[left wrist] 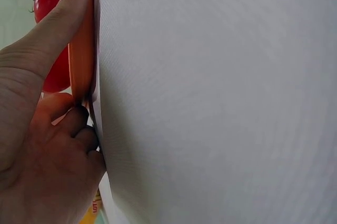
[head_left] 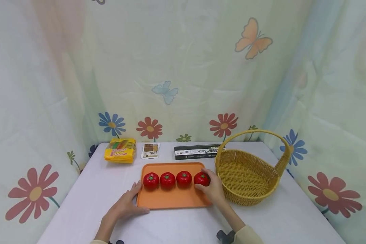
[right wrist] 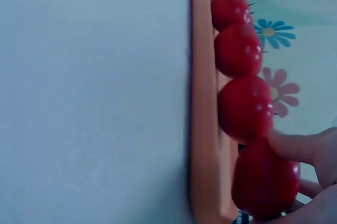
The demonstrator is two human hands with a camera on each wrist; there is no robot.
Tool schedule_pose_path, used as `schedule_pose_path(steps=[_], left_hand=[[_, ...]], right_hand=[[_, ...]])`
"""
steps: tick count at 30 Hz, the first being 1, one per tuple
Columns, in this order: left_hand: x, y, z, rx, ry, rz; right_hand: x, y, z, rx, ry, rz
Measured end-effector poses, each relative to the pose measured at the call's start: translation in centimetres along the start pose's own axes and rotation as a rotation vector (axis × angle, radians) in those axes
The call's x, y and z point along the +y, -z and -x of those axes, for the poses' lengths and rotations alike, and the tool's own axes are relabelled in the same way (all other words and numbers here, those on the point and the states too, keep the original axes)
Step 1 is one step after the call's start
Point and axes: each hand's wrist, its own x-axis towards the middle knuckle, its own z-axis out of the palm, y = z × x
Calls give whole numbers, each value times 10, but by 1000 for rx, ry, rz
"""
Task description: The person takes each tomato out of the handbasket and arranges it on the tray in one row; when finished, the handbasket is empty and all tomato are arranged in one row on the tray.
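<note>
A row of several red tomatoes with green stems lies across an orange tray (head_left: pixel 177 200) on the table. My right hand (head_left: pixel 214 187) grips the rightmost tomato (head_left: pixel 202 179), thumb on its near left side and fingers round its far right side. In the right wrist view this tomato (right wrist: pixel 263 184) stands right beside its neighbour (right wrist: pixel 245 109). At the tray's near left corner, my left hand (head_left: pixel 126 205) holds the rim. Its thumb (left wrist: pixel 55 29) lies along the tray's near side in the left wrist view, and the other fingers bend at the left side.
Close to the tray's right side stands a yellow wicker basket (head_left: pixel 247 200) with a tall arched handle. Behind the tray lie a yellow food packet (head_left: pixel 119 155), a small white-and-brown sachet (head_left: pixel 150 151) and a black pasta box (head_left: pixel 198 152). A flowered curtain (head_left: pixel 183 67) encloses the table.
</note>
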Motion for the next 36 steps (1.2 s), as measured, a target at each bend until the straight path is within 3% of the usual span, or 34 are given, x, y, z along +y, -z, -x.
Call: schedule_pose_path(steps=[6,16,25,36], left_hand=[[0,-2,0,3,-1,1],[4,0,0,4,9,-7],[5,-1,-1,-1,24,-2],[4,5,-2,-31,-1,-14]], right_hand=[[11,-14,-6,65,29,32],[21,-17,-18,83,81,95],[26,-19,-20,85,49,86],[21,-18,-17,91,13,63]])
